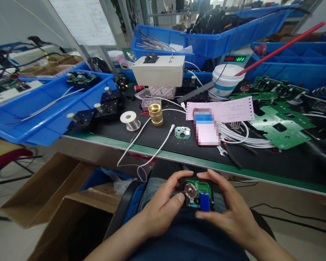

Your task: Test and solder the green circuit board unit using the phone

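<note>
While we sat a little back from the workbench (179, 156), we held a small black module (197, 195) over our lap, below the bench edge, so that its open side with the green board faced up to us. Our left hand (159, 210) closed on its left side, the thumb pressed on the board near the round metal part, probably to keep it from tilting. Our right hand (230, 214) gripped the right side, fingers curled over the top edge and the thumb under the blue capacitor (205, 201). Both hands were pinching the module between them.

Between the bench edge and our body some free room was left for the hands. On the bench, a white cable (141, 145) hung over the edge just beside our left hand, and a small round board (182, 132) lay near this edge. A blue bin (43, 108) stuck out past the bench at the left.
</note>
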The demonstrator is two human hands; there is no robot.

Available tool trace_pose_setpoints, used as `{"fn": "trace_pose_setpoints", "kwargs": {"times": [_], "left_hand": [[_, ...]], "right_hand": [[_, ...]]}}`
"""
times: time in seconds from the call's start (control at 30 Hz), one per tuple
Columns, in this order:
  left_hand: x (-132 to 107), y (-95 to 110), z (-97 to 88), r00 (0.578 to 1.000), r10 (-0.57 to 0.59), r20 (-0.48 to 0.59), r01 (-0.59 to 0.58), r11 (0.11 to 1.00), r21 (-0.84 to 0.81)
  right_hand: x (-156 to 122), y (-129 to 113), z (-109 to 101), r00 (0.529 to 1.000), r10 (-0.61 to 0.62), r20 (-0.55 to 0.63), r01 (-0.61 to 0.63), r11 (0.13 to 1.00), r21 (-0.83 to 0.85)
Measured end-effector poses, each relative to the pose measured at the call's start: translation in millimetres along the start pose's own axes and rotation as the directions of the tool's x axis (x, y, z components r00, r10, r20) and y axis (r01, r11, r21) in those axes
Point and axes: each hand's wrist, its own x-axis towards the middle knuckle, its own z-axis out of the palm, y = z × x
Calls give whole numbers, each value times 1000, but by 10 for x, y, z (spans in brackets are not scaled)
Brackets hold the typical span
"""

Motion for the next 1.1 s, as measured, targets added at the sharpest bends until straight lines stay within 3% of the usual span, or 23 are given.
{"fn": "trace_pose_setpoints", "kwargs": {"times": [0.2, 0.37, 0.63, 0.77, 0.87, 0.93, 1.03, 1.1], "left_hand": [[33, 36, -12, 999, 39, -31, -39, 999, 9], [96, 173, -137, 941, 244, -236, -191, 955, 226], [106, 247, -158, 945, 272, -181, -199, 917, 345], [110, 214, -107, 907, 376, -191, -243, 836, 492], [82, 216, -90, 849, 491, -195, -299, 750, 589], [34, 234, -116, 837, 501, -222, -308, 765, 566], [-52, 247, -209, 896, 408, -175, -281, 826, 488], [-84, 215, -268, 953, 304, 1, -264, 827, 497]], "right_hand": [[4, -8, -12, 1000, -22, -12, 21, 998, -53], [39, -75, -52, 985, -173, -10, 166, 957, -238], [78, -111, -21, 952, -306, 3, 291, 900, -324], [62, -95, -13, 943, -333, 15, 319, 887, -333], [43, -77, -11, 967, -255, -3, 242, 924, -297], [22, -50, -9, 990, -139, -25, 129, 965, -229], [-28, 21, -10, 995, 73, -62, -77, 995, -56], [-59, 75, -14, 980, 182, -80, -178, 982, 63]]}}
